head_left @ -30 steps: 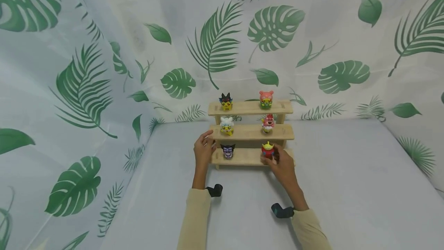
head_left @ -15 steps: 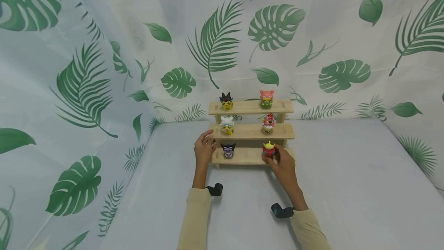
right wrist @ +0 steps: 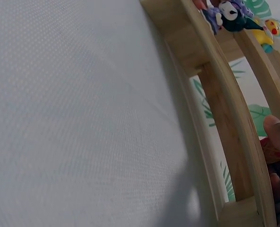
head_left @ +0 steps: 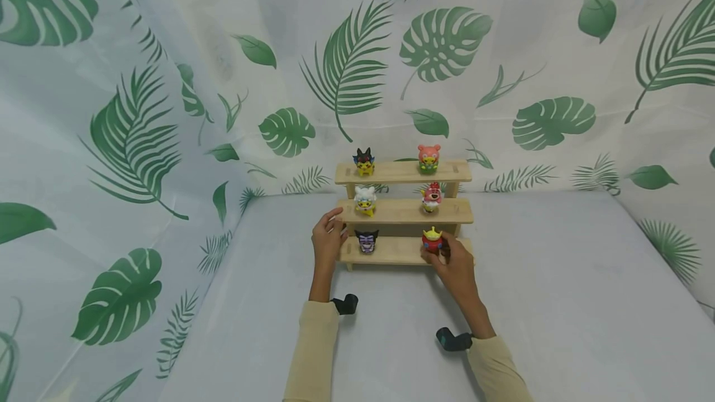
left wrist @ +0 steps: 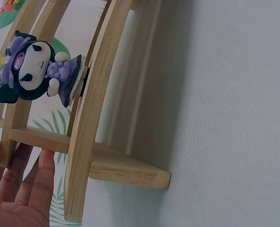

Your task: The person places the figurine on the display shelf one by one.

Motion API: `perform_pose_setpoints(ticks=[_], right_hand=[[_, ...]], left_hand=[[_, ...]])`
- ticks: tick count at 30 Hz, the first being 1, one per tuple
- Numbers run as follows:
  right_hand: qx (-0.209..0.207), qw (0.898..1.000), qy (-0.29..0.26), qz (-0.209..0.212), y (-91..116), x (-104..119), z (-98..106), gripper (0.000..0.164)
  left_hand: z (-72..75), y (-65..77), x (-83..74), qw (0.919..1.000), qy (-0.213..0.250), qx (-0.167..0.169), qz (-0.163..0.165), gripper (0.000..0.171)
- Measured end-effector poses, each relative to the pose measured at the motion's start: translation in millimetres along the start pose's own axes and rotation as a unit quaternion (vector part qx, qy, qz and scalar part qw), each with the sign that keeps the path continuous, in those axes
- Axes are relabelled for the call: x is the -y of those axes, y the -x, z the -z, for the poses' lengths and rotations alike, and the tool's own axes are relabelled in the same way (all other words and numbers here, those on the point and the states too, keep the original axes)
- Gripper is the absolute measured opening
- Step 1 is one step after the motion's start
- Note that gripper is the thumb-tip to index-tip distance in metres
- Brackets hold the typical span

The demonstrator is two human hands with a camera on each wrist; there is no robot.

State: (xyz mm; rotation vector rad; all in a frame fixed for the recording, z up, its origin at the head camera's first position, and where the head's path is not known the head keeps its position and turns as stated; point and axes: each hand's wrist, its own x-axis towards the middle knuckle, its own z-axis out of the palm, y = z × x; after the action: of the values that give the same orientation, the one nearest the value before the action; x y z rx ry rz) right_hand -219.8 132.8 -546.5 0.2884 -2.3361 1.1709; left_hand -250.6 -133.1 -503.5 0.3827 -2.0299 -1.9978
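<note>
A three-tier wooden display shelf [head_left: 402, 211] carries small toy figurines on each tier. At its left end, my left hand [head_left: 328, 237] touches the shelf by the middle and bottom boards, its fingers [left wrist: 41, 182] fairly straight. Close to that hand, a black, white and purple figurine [left wrist: 36, 71] stands on the bottom tier. My right hand [head_left: 457, 265] pinches a red figurine [head_left: 432, 242] with a yellow top at the right of the bottom tier. The right wrist view shows only a thumb [right wrist: 274, 127] and part of the red figurine at its edge.
A white figurine [head_left: 365, 201] and a pink one [head_left: 431, 198] stand on the middle tier. Up top are a black and yellow figurine [head_left: 364, 162] and a pink-headed one [head_left: 429, 159]. Leaf-printed cloth [head_left: 346, 79] hangs behind the white table surface [head_left: 558, 284].
The red figurine in my right hand has shifted very slightly to the right and up. My left hand stays at the shelf's left end.
</note>
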Motion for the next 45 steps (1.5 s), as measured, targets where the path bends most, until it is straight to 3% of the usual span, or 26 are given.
perform_pose_setpoints(ticks=[27,33,40,42,45], right_hand=[[0.014,0.999,-0.022,-0.018,2,1,5,0.056],[0.019,0.999,-0.033,-0.022,2,-1,17,0.055],[-0.003,1.000,-0.010,-0.026,10,-8,37,0.036],[-0.013,1.000,0.000,-0.025,16,-9,44,0.028],[-0.029,0.999,0.019,-0.023,26,-10,54,0.021]], left_hand=[[4.1,-1.6,-0.2,0.9998,0.012,0.009,0.016,0.030],[-0.1,-2.5,1.3,0.9999,0.002,0.005,-0.009,0.028],[-2.9,-3.4,8.1,0.9961,-0.065,0.019,-0.057,0.029],[0.0,0.4,10.7,0.9907,-0.109,0.018,-0.079,0.030],[9.7,12.5,15.7,0.9744,-0.183,0.019,-0.130,0.033]])
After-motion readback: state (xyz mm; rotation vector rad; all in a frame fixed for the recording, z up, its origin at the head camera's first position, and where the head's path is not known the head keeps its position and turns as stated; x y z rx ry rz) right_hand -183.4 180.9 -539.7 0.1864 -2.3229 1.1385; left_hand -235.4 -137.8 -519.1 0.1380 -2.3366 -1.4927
